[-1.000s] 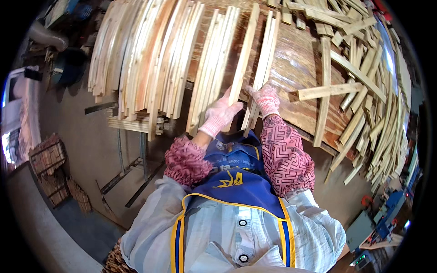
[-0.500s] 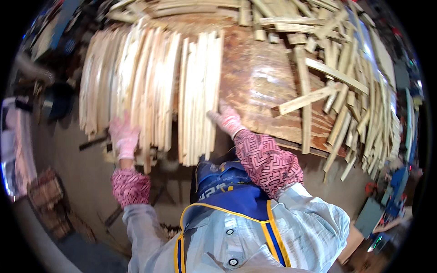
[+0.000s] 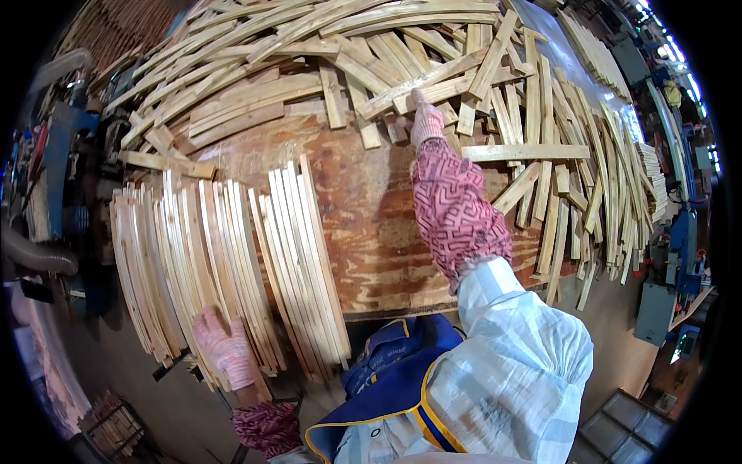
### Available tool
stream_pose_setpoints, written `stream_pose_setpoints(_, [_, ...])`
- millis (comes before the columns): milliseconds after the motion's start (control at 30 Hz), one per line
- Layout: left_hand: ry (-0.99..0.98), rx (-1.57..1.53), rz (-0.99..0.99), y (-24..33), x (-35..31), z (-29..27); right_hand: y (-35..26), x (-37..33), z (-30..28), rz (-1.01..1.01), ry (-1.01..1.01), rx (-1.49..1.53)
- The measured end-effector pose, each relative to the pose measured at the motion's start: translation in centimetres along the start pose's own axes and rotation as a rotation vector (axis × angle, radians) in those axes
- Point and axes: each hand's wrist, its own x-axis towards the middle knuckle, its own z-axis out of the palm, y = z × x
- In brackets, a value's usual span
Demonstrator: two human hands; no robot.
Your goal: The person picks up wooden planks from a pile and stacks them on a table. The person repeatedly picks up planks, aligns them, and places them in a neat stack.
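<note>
My right hand (image 3: 425, 120), in a pink glove, reaches far across the plywood table (image 3: 371, 224) and rests its fingers on a long pale wooden slat (image 3: 433, 81) in the loose pile at the back. My left hand (image 3: 222, 348), also gloved in pink, lies on the near ends of the sorted slats (image 3: 232, 255), which stand in neat rows side by side at the table's front left edge. Whether either hand grips a slat is unclear.
Loose slats (image 3: 572, 178) lie heaped across the back and right side of the table. Blue machinery (image 3: 58, 155) stands at the left. A small stack of wood (image 3: 112, 421) sits on the floor at lower left. More machines (image 3: 680, 255) are at right.
My right hand has stretched from the table's middle out to the far pile. My left hand has dropped to the near ends of the sorted rows. The view has tilted toward the far pile.
</note>
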Motion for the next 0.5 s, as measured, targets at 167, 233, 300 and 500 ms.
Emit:
stream_pose_setpoints(167, [0.178, -0.378, 0.504, 14.0, 4.6, 0.5, 4.4, -6.4, -0.4, -0.995, -0.031, -1.293])
stream_pose_setpoints(233, [-0.050, -0.548, 0.688, 22.1, 6.5, 0.8, 10.1, -11.9, -3.9, -1.008, 0.032, -1.771])
stream_pose_setpoints(300, [-0.511, -0.294, 0.551, 29.1, 6.6, -1.1, 11.4, -15.3, -7.3, -1.396, 0.050, -2.081])
stream_pose_setpoints(500, [-1.055, -0.358, 0.328, 29.4, 7.0, 6.8, -6.0, -0.5, -11.4, -0.940, -0.036, -1.673])
